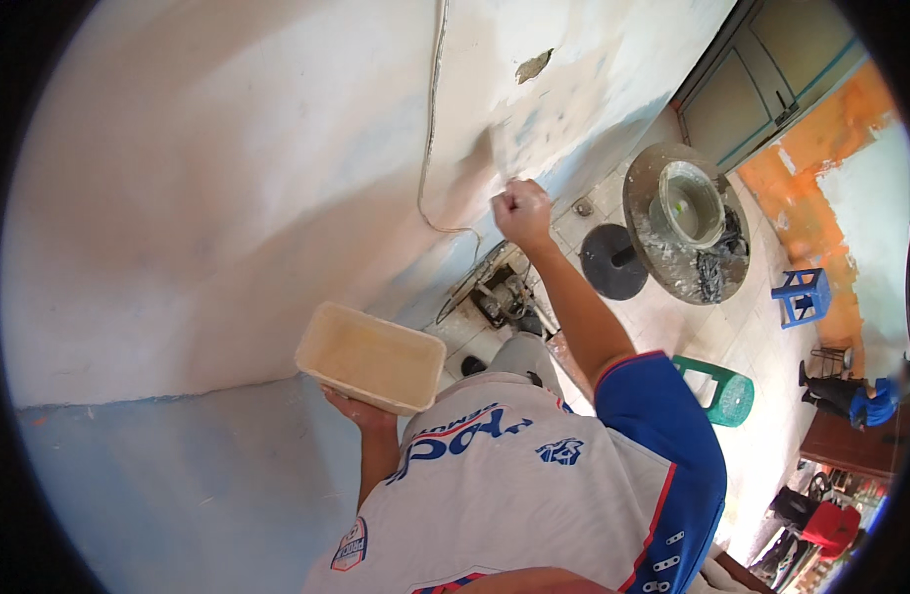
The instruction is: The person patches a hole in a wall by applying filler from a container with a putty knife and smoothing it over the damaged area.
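My right hand (521, 210) is raised against the patchy white wall (227, 148), closed on the handle of a pale, blurred tool (503, 156), perhaps a brush or scraper, whose head is near the wall. A thin cable (430, 139) runs down the wall to the left of it. In my left hand (361, 406), low by my waist, is a rectangular cream plastic container (369, 351), gripped from underneath, with a pale beige inside. The wall's lower part (178, 475) is light blue.
Below are a pump (497, 297), a black disc stand (599, 262) and a round table (653, 257) bearing a bucket (688, 198). Rightward are a blue stool (802, 295), green plastic item (722, 396), orange-patched wall (792, 158), door (742, 79), person in blue (866, 401) and red-seated motorbike (821, 525).
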`<act>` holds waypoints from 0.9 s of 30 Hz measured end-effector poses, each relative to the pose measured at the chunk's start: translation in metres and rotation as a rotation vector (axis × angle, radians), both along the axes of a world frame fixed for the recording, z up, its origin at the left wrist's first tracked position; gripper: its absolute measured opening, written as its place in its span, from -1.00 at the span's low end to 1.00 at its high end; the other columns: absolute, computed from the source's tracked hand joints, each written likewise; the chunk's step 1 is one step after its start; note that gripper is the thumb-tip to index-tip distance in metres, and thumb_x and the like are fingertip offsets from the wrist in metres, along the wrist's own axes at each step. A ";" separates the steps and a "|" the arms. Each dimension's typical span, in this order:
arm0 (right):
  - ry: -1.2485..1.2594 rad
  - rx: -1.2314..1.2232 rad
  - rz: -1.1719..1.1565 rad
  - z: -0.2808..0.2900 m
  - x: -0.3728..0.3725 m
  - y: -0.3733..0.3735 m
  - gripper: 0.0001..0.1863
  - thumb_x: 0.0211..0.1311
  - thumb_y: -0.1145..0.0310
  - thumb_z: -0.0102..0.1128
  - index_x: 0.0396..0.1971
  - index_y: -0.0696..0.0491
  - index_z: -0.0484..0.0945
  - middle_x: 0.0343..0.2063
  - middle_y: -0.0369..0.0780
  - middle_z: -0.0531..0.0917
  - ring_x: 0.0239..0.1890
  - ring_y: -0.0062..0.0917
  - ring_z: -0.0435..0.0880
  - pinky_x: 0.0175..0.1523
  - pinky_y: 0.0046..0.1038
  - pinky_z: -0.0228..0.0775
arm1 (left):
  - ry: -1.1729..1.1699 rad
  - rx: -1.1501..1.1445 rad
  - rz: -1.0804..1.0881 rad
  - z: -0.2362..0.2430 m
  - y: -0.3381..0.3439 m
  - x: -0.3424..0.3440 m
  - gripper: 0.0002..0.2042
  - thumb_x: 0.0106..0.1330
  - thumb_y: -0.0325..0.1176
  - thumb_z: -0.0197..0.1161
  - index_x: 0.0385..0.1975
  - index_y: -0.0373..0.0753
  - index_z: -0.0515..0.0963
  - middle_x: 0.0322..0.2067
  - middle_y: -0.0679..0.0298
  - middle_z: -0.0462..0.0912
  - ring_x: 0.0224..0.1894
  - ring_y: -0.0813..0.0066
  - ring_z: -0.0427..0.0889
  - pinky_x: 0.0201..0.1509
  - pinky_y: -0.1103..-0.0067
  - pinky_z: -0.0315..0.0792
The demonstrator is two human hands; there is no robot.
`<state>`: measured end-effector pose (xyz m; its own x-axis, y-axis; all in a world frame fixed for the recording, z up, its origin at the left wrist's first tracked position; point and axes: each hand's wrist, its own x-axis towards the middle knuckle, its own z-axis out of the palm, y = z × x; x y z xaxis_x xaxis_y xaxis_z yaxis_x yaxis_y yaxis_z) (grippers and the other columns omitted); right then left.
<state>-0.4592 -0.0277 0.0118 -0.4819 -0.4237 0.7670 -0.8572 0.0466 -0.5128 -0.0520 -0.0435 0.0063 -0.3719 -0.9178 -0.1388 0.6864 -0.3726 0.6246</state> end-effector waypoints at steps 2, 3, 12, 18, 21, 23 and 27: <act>-0.132 -0.070 -0.209 0.007 -0.028 0.005 -0.78 0.04 0.40 0.29 -0.66 0.07 0.43 -0.73 -0.09 0.48 -0.64 -0.10 0.50 -0.45 -0.14 0.37 | 0.009 0.057 0.010 0.003 0.001 -0.001 -0.24 0.44 0.39 -0.17 0.49 0.00 0.18 0.43 0.27 0.29 0.41 0.17 0.35 0.46 0.20 0.32; -0.278 -0.153 -0.422 0.013 -0.043 0.002 -0.78 0.06 0.40 0.28 -0.66 0.07 0.43 -0.73 -0.09 0.47 -0.64 -0.10 0.49 -0.46 -0.15 0.36 | 0.004 0.101 0.015 0.005 0.000 -0.001 -0.24 0.44 0.40 -0.17 0.48 0.01 0.18 0.43 0.28 0.29 0.41 0.17 0.35 0.46 0.20 0.33; 0.111 0.015 0.080 0.001 0.003 -0.003 -0.81 0.05 0.40 0.29 -0.63 0.08 0.46 -0.73 -0.13 0.49 -0.64 -0.17 0.51 -0.42 -0.22 0.36 | 0.014 0.094 0.017 0.002 0.001 -0.004 -0.24 0.44 0.40 -0.17 0.48 0.01 0.17 0.42 0.28 0.29 0.41 0.18 0.34 0.46 0.22 0.31; -0.336 -0.037 -0.462 0.031 -0.069 -0.005 -0.79 0.13 0.36 0.24 -0.62 0.09 0.47 -0.72 -0.13 0.53 -0.63 -0.12 0.55 -0.46 -0.13 0.39 | -0.037 0.061 -0.005 -0.006 -0.002 -0.004 -0.24 0.45 0.37 -0.14 0.47 -0.03 0.19 0.41 0.27 0.30 0.41 0.20 0.34 0.46 0.25 0.33; 0.046 0.158 -0.285 0.019 -0.072 -0.023 -0.84 0.15 0.34 0.27 -0.51 0.10 0.57 -0.68 -0.10 0.56 -0.59 -0.12 0.60 -0.43 -0.14 0.44 | -0.119 0.036 0.028 -0.003 -0.002 -0.008 -0.25 0.46 0.37 -0.15 0.47 -0.04 0.19 0.41 0.26 0.30 0.41 0.21 0.34 0.46 0.26 0.33; 0.151 0.240 0.027 0.009 -0.029 -0.014 -0.87 0.12 0.37 0.29 -0.49 0.10 0.58 -0.65 -0.08 0.57 -0.58 -0.12 0.61 -0.41 -0.15 0.44 | -0.100 0.044 0.046 0.000 0.000 -0.010 -0.25 0.46 0.38 -0.16 0.47 -0.04 0.19 0.41 0.26 0.30 0.41 0.21 0.34 0.46 0.25 0.32; -0.046 -0.042 0.010 -0.007 -0.021 0.016 -0.88 0.10 0.38 0.31 -0.48 0.10 0.58 -0.64 -0.08 0.58 -0.57 -0.13 0.61 -0.41 -0.17 0.45 | -0.031 0.073 0.050 -0.001 0.003 -0.002 -0.25 0.47 0.38 -0.21 0.47 -0.02 0.19 0.42 0.27 0.29 0.42 0.21 0.33 0.46 0.24 0.32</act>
<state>-0.4805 -0.0114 0.0051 -0.5127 -0.3963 0.7616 -0.8332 0.0154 -0.5528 -0.0537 -0.0402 0.0054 -0.3201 -0.9224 -0.2162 0.6864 -0.3832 0.6181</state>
